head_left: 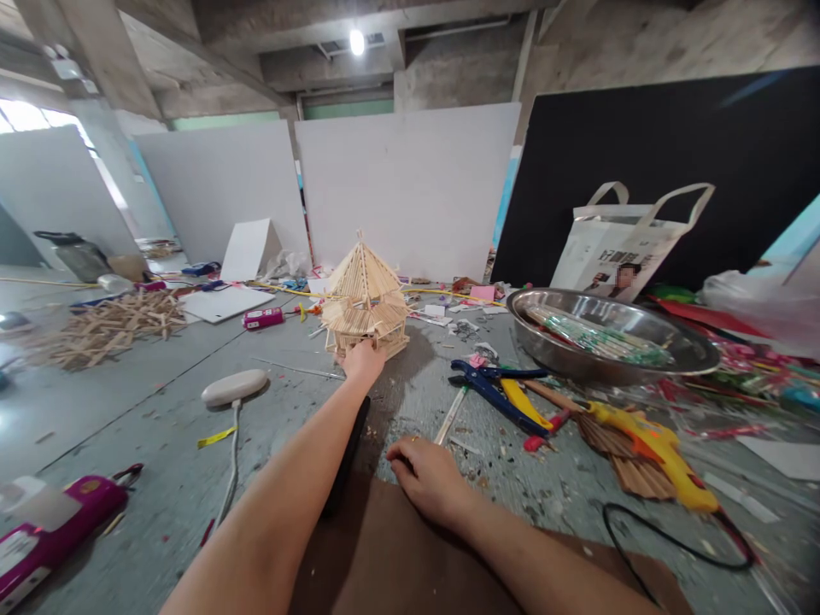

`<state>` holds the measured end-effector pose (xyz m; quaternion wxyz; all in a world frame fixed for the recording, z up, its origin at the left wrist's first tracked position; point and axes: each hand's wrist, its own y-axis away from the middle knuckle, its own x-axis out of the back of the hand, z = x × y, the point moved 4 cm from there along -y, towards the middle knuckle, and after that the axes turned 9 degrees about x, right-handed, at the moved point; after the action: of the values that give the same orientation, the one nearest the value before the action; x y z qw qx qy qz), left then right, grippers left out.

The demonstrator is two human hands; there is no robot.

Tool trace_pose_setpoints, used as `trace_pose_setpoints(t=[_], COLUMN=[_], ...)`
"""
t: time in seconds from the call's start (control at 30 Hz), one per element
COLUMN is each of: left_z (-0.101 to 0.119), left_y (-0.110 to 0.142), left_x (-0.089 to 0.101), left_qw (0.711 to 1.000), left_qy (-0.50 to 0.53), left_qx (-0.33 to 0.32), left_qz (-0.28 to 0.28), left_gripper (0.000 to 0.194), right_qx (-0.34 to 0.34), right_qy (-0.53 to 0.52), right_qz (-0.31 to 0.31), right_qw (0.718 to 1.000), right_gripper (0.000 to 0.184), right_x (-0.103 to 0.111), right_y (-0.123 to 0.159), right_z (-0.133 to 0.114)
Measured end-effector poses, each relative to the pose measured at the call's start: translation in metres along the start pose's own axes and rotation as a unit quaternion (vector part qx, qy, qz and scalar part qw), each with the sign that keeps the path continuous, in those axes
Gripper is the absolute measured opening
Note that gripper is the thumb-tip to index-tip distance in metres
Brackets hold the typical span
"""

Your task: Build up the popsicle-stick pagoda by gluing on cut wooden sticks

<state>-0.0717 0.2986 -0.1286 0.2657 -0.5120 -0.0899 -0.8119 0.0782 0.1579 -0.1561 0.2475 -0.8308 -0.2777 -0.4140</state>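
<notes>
A small model pavilion (365, 299) built from thin wooden sticks, with a pointed roof above a wider lower roof, stands upright on the floor ahead. My left hand (365, 360) reaches out to its front base, fingers closed on the lower edge; the fingertips are partly hidden by the hand and the model. Nearer to me, my right hand (429, 478) rests by the edge of a brown board (390, 547), its fingers loosely curled with nothing visible in them. Just beyond that hand lies a thin pale stick (452, 414). A dark flat object (349, 453) lies beside my left forearm.
At right are blue-handled cutters (496, 397), a yellow glue gun (666, 457) with a black cord and a steel basin (615, 363) of wrapped sticks. Leftward lie a white corded device (235, 388), a stick pile (121, 325) and a magenta device (61, 530). A tote bag (615, 248) stands behind.
</notes>
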Motion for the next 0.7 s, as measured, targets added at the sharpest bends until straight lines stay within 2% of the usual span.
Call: trace_pose_setpoints(t=[0.17, 0.3, 0.5, 0.7], left_z=[0.003, -0.005, -0.034, -0.058], left_y=[-0.003, -0.004, -0.012, -0.018], left_x=[-0.004, -0.001, 0.017, 0.032], left_qw=[0.998, 0.998, 0.997, 0.990], left_qy=[0.018, 0.019, 0.003, -0.003], left_qx=[0.054, 0.066, 0.078, 0.127], left_qz=[-0.003, -0.001, 0.022, 0.059], left_gripper=[0.037, 0.035, 0.031, 0.036], right_qx=[0.006, 0.010, 0.011, 0.014], right_qy=[0.005, 0.005, 0.004, 0.005], right_qz=[0.001, 0.000, 0.000, 0.004], right_qw=[1.000, 1.000, 1.000, 1.000], right_gripper=[0.024, 0.025, 0.025, 0.025], right_x=[0.000, 0.000, 0.001, -0.001], right_y=[0.000, 0.000, 0.000, 0.001], right_z=[0.000, 0.000, 0.000, 0.002])
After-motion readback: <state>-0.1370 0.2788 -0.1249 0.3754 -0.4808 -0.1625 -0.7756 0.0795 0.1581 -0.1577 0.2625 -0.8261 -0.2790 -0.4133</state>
